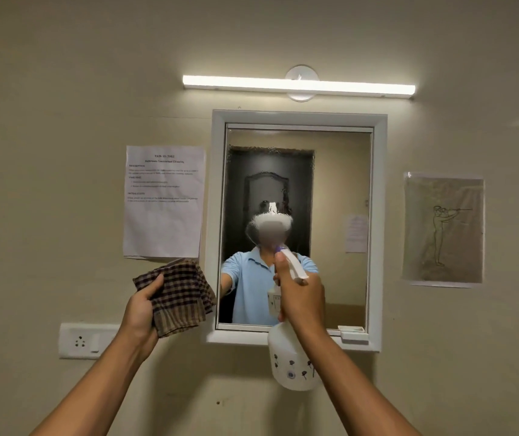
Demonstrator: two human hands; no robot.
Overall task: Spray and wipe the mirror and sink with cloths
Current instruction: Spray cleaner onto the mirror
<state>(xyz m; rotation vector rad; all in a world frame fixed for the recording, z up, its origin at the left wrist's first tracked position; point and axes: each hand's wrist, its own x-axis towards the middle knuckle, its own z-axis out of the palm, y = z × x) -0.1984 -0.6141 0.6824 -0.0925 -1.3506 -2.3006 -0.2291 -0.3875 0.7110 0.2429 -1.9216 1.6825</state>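
Up in front of the mirror (339, 190), the right hand (302, 297) grips a white spray bottle (292, 363) by its neck, fingers curled round it, with the index finger up at the trigger. The nozzle (283, 251), white with a purple tip, points at the glass. The bottle body hangs below the hand, printed with small dark flowers, and crosses the lower edge of the white mirror frame (217, 215). Droplets bead the glass above and left of this hand, thickest over the reflected dark door.

Left of the right hand and just off the frame's left side, the left hand (140, 313) holds a folded brown checked cloth (178, 297), thumb across its near face and the fingers behind it. The cloth stands up from the hand and its right corner just overlaps the frame edge.

Above the left hand a printed sheet (163, 201) is stuck to the wall. Below and left of that hand sits a white socket plate (85, 340). Far to the right of the right hand hangs a line drawing (443, 229) of a standing figure. High over both hands a tube light (299, 86) glows. On the frame's bottom ledge, just right of the right wrist, rests a small white block (353, 333). The sink is out of view.
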